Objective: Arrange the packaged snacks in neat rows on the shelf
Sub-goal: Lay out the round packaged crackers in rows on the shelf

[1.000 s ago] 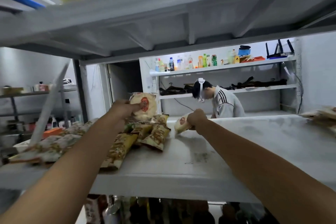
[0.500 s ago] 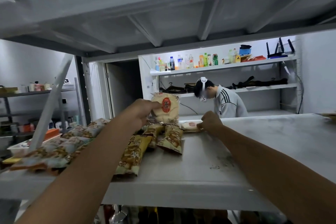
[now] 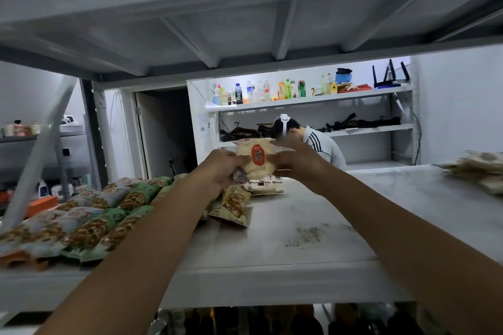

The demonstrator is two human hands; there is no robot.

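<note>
The biggest thing is the white shelf, with another shelf board close above it. Most of its top is bare, and the snacks sit on its left side and far right.

Next come the long snack bags on the left. They lie side by side, leaning the same way, in what looks like two rows, one behind the other. I can count about eight or nine, but the ones at the edge are blurry, so I am not sure. I think they lie flat so they do not slide or fall. One more long bag sits apart from them, nearer the middle. A blurry pile sits at the far right (too fuzzy to count).

Then the two arms reach in. The left hand and the right hand each pinch one side of a round cake pack, fingers closed tight on its wrapper. It is held upright in the air, just above another cake pack lying flat on the shelf. That makes two cake packs. I guess both hands hold it so it goes down straight, in line with the one below.
</note>
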